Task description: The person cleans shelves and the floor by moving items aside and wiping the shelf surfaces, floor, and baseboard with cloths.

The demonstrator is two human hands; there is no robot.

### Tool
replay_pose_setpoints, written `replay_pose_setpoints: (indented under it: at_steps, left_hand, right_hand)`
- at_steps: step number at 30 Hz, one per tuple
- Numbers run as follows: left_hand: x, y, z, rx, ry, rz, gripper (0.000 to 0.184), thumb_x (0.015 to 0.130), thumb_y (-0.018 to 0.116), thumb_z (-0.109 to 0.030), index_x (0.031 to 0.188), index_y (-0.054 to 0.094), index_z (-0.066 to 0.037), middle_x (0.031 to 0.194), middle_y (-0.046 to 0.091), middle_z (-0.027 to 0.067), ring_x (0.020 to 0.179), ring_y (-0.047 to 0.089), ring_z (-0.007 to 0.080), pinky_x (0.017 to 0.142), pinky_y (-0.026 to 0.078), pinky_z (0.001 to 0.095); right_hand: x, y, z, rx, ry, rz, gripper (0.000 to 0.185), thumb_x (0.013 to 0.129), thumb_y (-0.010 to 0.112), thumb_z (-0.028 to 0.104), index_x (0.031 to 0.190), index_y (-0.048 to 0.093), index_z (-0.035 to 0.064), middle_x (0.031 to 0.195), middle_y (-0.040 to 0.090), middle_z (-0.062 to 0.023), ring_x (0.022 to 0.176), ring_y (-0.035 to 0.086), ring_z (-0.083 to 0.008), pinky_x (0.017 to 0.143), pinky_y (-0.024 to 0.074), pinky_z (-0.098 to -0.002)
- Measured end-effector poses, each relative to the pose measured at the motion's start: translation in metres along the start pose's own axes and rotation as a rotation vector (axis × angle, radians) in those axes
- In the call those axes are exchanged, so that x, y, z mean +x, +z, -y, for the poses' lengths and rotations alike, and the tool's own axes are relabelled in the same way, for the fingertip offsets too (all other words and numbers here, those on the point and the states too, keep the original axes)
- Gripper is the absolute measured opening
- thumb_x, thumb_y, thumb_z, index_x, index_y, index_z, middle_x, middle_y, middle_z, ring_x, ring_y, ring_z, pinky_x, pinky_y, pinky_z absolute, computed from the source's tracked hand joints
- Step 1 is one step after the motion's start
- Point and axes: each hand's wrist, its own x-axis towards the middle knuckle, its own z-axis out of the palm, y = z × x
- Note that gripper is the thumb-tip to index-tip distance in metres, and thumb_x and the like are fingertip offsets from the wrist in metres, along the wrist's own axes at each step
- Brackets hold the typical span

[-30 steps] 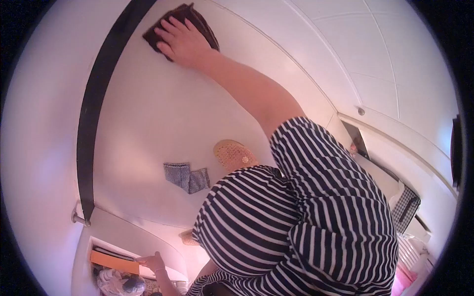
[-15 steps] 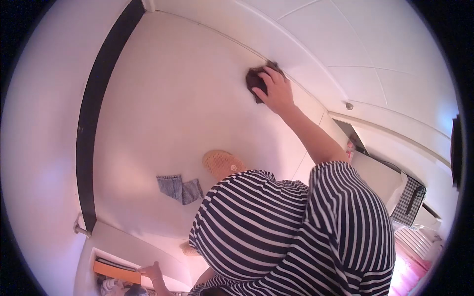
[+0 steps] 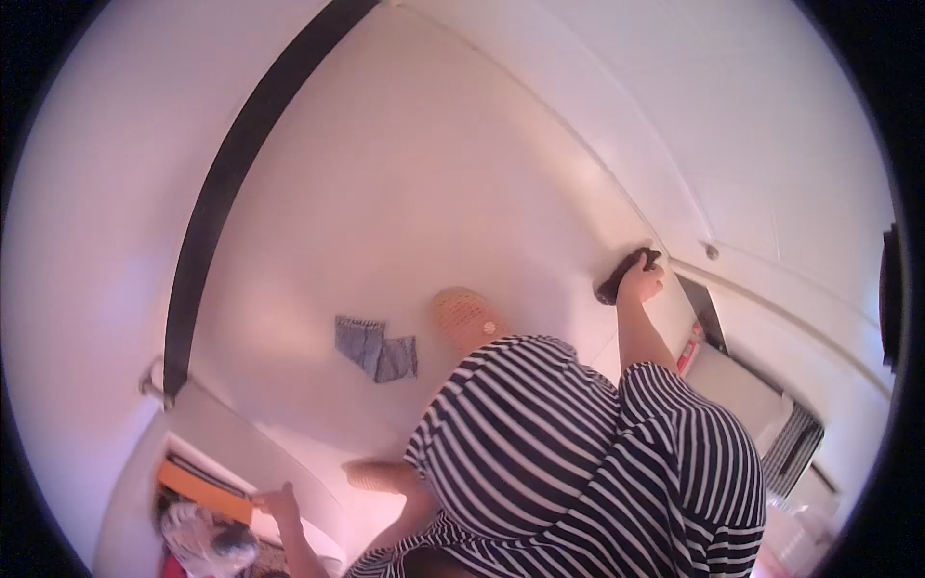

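Note:
My right hand (image 3: 643,282) is closed on a dark brown cloth (image 3: 617,279), which is bunched against the pale floor near the wall at the right. My left hand (image 3: 277,503) is at the lower left, by the edge of an open compartment and next to an orange panel (image 3: 204,488). What its fingers hold, if anything, is too small to tell. A folded grey-blue cloth piece (image 3: 376,349) lies on the floor (image 3: 385,193) left of the front slipper (image 3: 467,316).
A black strip (image 3: 231,173) runs along the left edge of the floor. The compartment at the lower left holds plastic bags (image 3: 207,541). A second slipper (image 3: 381,475) is under me. A checkered item (image 3: 795,448) and white box-like furniture (image 3: 737,385) stand at the right.
My right hand has swept the brown cloth from the far upper left along the wall to the right and nearer to me, and the cloth is now bunched. My left hand stays by the compartment.

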Motion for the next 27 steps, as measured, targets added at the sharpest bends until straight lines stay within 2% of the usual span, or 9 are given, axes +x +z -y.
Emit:
replay_pose_setpoints:
  at_steps: [3, 5, 9, 17, 18, 19, 21, 23, 27]
  left_hand:
    - [0.005, 0.014, 0.014, 0.107, -0.035, -0.086, 0.122, 0.078, 0.068, -0.048, 0.138, -0.006, 0.028, 0.143, 0.008, 0.0516, 0.137, 0.022, 0.0580, 0.115, 0.028, 0.0519]
    - [0.006, 0.015, 0.013, 0.320, -0.009, -0.085, 0.120, 0.078, 0.065, -0.049, 0.138, -0.004, 0.029, 0.144, 0.009, 0.0500, 0.138, 0.019, 0.0579, 0.117, 0.022, 0.0519]
    - [-0.001, 0.012, 0.006, 0.244, -0.014, -0.065, 0.119, 0.077, 0.064, -0.048, 0.138, -0.003, 0.029, 0.146, 0.010, 0.0481, 0.140, 0.016, 0.0573, 0.118, 0.019, 0.0517]
    - [-0.027, -0.001, -0.004, -0.002, 0.057, -0.037, 0.115, 0.080, 0.065, -0.045, 0.139, -0.003, 0.028, 0.147, 0.002, 0.0495, 0.140, 0.009, 0.0595, 0.119, 0.012, 0.0553]
    - [-0.031, -0.007, -0.013, 0.025, 0.073, -0.011, 0.112, 0.081, 0.059, -0.044, 0.138, -0.002, 0.029, 0.147, 0.002, 0.0493, 0.140, 0.007, 0.0602, 0.119, 0.012, 0.0555]
    - [-0.033, -0.008, -0.017, 0.017, 0.051, -0.005, 0.112, 0.081, 0.059, -0.044, 0.138, -0.002, 0.029, 0.147, 0.002, 0.0493, 0.140, 0.007, 0.0602, 0.119, 0.012, 0.0555]
    - [-0.034, -0.007, -0.019, -0.007, 0.036, -0.027, 0.112, 0.080, 0.062, -0.040, 0.137, -0.005, 0.029, 0.147, 0.002, 0.0493, 0.140, 0.006, 0.0608, 0.119, 0.015, 0.0527]
    - [-0.027, 0.006, -0.008, -0.022, 0.022, -0.045, 0.112, 0.079, 0.063, -0.037, 0.138, -0.005, 0.028, 0.147, 0.002, 0.0492, 0.140, 0.006, 0.0609, 0.119, 0.016, 0.0512]
    - [-0.045, -0.012, -0.025, -0.144, 0.039, -0.094, 0.111, 0.079, 0.065, -0.034, 0.141, -0.007, 0.024, 0.147, 0.002, 0.0482, 0.140, 0.007, 0.0599, 0.119, 0.020, 0.0481]
  right_hand:
    - [-0.056, -0.001, 0.052, -0.068, -0.004, 0.046, 0.043, 0.095, 0.057, 0.036, 0.120, 0.058, 0.0018, 0.122, 0.056, -0.0265, 0.117, 0.052, -0.0384, 0.096, 0.0443, -0.0501]
    - [-0.080, 0.012, 0.079, 0.026, -0.491, 0.030, 0.042, 0.094, 0.058, 0.033, 0.123, 0.059, 0.0015, 0.130, 0.054, -0.0244, 0.118, 0.051, -0.0395, 0.099, 0.0423, -0.0502]
    - [-0.118, 0.014, 0.184, 0.239, -1.030, 0.048, 0.042, 0.091, 0.056, 0.023, 0.124, 0.059, -0.0021, 0.133, 0.054, -0.0229, 0.123, 0.048, -0.0410, 0.105, 0.0360, -0.0519]
    - [-0.191, 0.021, 0.419, 0.501, -1.496, -0.151, 0.046, 0.093, 0.050, 0.023, 0.123, 0.057, -0.0110, 0.128, 0.054, -0.0342, 0.118, 0.052, -0.0480, 0.104, 0.0412, -0.0488]
    - [-0.206, 0.005, 0.430, 0.358, -1.471, 0.150, 0.049, 0.093, 0.048, 0.025, 0.128, 0.054, -0.0095, 0.133, 0.051, -0.0334, 0.123, 0.049, -0.0474, 0.108, 0.0383, -0.0484]
    - [-0.234, 0.010, 0.434, 0.330, -1.429, 0.107, 0.058, 0.096, 0.047, 0.025, 0.139, 0.040, -0.0123, 0.148, 0.037, -0.0300, 0.138, 0.034, -0.0437, 0.116, 0.0239, -0.0501]
    - [-0.291, -0.005, 0.431, 0.447, -1.525, 0.093, 0.056, 0.095, 0.048, 0.022, 0.135, 0.041, -0.0163, 0.147, 0.037, -0.0314, 0.136, 0.034, -0.0459, 0.116, 0.0237, -0.0518]
    - [-0.349, -0.028, 0.410, 0.543, -1.624, -0.062, 0.041, 0.095, 0.047, 0.019, 0.128, 0.054, -0.0031, 0.131, 0.055, -0.0277, 0.123, 0.050, -0.0424, 0.105, 0.0386, -0.0510]
    - [-0.424, -0.048, 0.345, 0.455, -2.021, 0.292, 0.053, 0.094, 0.051, 0.024, 0.138, 0.046, -0.0041, 0.144, 0.045, -0.0250, 0.134, 0.042, -0.0389, 0.115, 0.0317, -0.0486]
